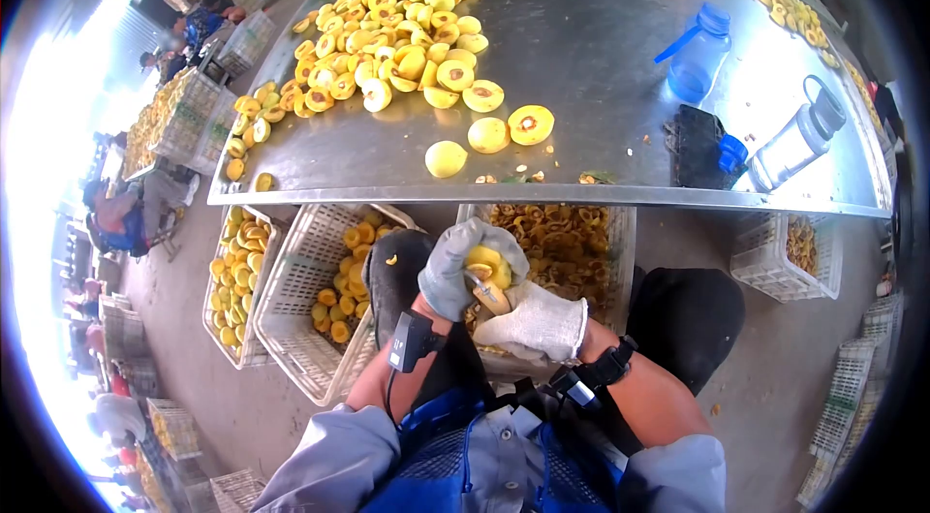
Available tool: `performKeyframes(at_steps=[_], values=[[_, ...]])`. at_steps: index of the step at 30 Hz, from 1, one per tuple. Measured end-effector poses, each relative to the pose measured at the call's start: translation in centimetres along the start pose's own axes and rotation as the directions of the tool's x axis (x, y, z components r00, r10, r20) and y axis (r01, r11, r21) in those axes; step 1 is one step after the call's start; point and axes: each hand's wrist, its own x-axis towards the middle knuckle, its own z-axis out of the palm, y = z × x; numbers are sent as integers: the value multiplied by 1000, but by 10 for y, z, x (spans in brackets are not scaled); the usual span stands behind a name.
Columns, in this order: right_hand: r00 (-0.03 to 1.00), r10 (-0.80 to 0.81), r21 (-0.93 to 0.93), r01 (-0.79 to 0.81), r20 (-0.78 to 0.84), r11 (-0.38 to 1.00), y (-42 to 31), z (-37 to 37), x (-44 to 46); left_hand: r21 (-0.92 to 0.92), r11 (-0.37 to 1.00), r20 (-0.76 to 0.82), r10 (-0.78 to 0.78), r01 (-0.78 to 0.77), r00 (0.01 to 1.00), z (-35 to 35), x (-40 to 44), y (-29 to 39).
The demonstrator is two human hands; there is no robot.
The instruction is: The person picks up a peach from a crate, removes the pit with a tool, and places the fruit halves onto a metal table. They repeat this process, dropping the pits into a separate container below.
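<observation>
My left hand (449,273), in a grey glove, is wrapped round a yellow peach half (495,266) above the crates. My right hand (539,324), in a pale knitted glove, grips a small wooden-handled tool (491,297) against the fruit. The tool's working end is mostly hidden by the peach and gloves. Below my hands, a white crate (623,256) holds brown pits and scraps. On the metal table (581,38) in front lies a heap of halved yellow peaches (397,38), several showing their pits. A few peach halves (488,134) lie nearer the table edge.
White crates (291,305) with peach halves stand to my left. Another crate of scraps (796,261) is at right, under the table. A blue bottle (699,58), a clear bottle (799,140) and a black item (699,147) are on the table. People (121,213) sit farther left.
</observation>
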Motion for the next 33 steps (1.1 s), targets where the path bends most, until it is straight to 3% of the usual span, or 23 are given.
performKeyframes(at_steps=[1, 2, 4, 7, 8, 9, 10, 14, 15, 17, 19, 20, 23, 26, 29, 30, 32, 33], values=[[999, -23, 27, 22, 31, 999, 5, 0, 2, -112, 993, 21, 38, -35, 999, 4, 2, -7], [997, -46, 53, 43, 62, 998, 12, -2, 6, -155, 980, -91, 109, -122, 990, 10, 3, -14], [996, -19, 117, 8, 89, 993, 9, -4, 5, 249, 925, -191, 336, -285, 922, 33, -5, 7], [996, 64, 257, -78, 64, 963, -4, -9, -5, 728, 682, -380, 492, -75, 784, -12, -17, 43], [998, 49, 308, -61, 45, 949, -2, -11, -5, 945, 295, -302, 628, 140, 717, -27, -21, 62], [999, 34, 357, -41, 27, 933, 0, -13, -5, 973, -3, -169, 677, 232, 716, -30, -22, 78], [999, 36, 332, -34, 0, 943, -1, -13, -4, 968, -177, -18, 655, 177, 756, -43, -23, 93], [996, -16, 109, 25, -84, 994, -4, -9, 3, 914, -206, -189, 543, 348, 818, -52, -6, 110], [994, -46, 24, 49, -100, 999, -2, -8, 5, 912, -253, -154, 519, 323, 841, -54, 6, 108], [997, -6, 68, 11, -78, 998, -1, -8, 7, 901, -339, -88, 469, 271, 879, -68, 35, 99], [998, 36, 144, -27, -61, 989, 2, -8, 10, 918, -324, -84, 406, 229, 910, -79, 71, 91], [995, -16, 139, 31, -103, 990, 6, -4, 12, 925, -316, -81, 372, 209, 925, -83, 85, 89], [989, -10, 54, 18, -145, 998, -4, -7, 10, 866, -406, -189, 276, 292, 942, -80, 112, 89], [975, -87, -40, 81, -202, 996, 3, -12, 14, 842, -492, -107, 252, 222, 962, -85, 119, 91], [966, -76, -70, 60, -248, 996, 5, -14, 18, 954, 33, -295, 297, 299, 908, -83, 108, 97], [957, -108, -91, 86, -268, 992, 3, -14, 16, 939, 280, -286, 309, 201, 907, -85, 103, 96], [939, -171, -139, 135, -298, 981, -3, -13, 12, 717, 696, -287, 339, -33, 896, -89, 87, 91], [929, -195, -176, 144, -316, 974, -4, -13, 13, 617, 782, -275, 317, -86, 908, -83, 79, 86]])
